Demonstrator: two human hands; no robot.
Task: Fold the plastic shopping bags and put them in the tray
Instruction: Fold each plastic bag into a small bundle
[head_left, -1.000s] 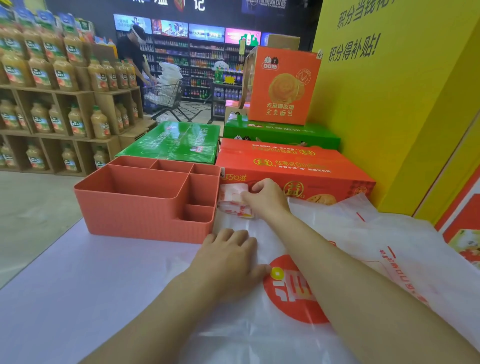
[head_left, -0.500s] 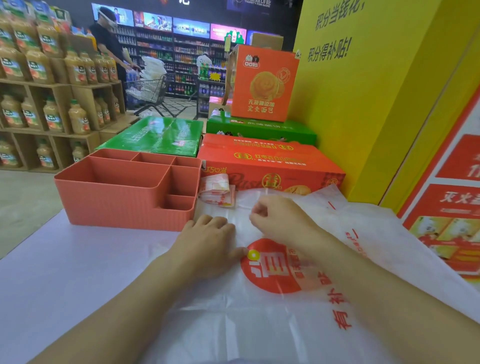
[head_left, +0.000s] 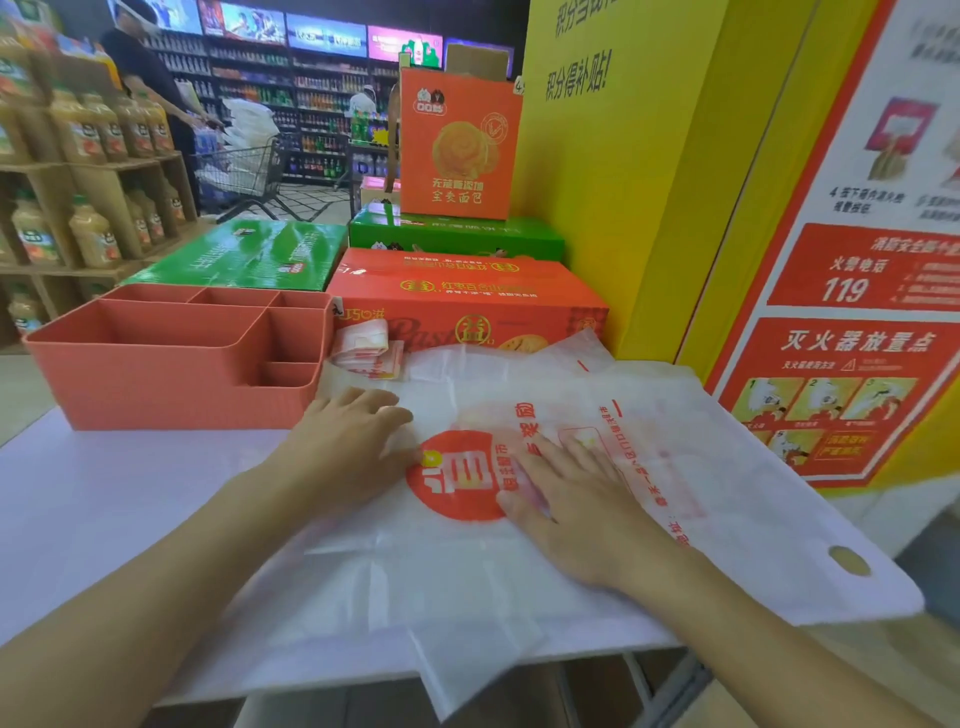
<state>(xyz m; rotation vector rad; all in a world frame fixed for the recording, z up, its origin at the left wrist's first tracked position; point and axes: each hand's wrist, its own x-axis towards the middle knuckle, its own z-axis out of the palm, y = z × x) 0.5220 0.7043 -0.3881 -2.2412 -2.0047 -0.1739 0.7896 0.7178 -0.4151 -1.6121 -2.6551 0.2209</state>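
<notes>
Nearest to us, at 6 o'clock, a corner of the white plastic shopping bag (head_left: 415, 597) hangs over the near edge of the white table (head_left: 104, 493). The rest of the bag lies spread on the table, with its oval handle hole (head_left: 849, 560) at 4 o'clock.

Our right hand (head_left: 571, 499) lies flat on the bag, fingers straight and spread, partly over the round red logo (head_left: 452, 478). Half a second ago this hand was pinching the bag farther up, and one second ago it was resting on the folded bag. Now it pinches nothing.

Our left hand (head_left: 353, 441) has stayed where it was, at 9 o'clock of the logo. It presses the left edge of the bag with the fingers close together and a little bent.

Farther, at 10 o'clock, stands the coral compartment tray (head_left: 171, 384). The folded bag (head_left: 366, 349) is not in it. This bag lies just beside the tray's right wall, at 12 o'clock of our left hand, in the same place as before.

Behind, at 12 o'clock, is an orange carton (head_left: 467, 291), and at 11 o'clock a green carton (head_left: 244, 254).
</notes>
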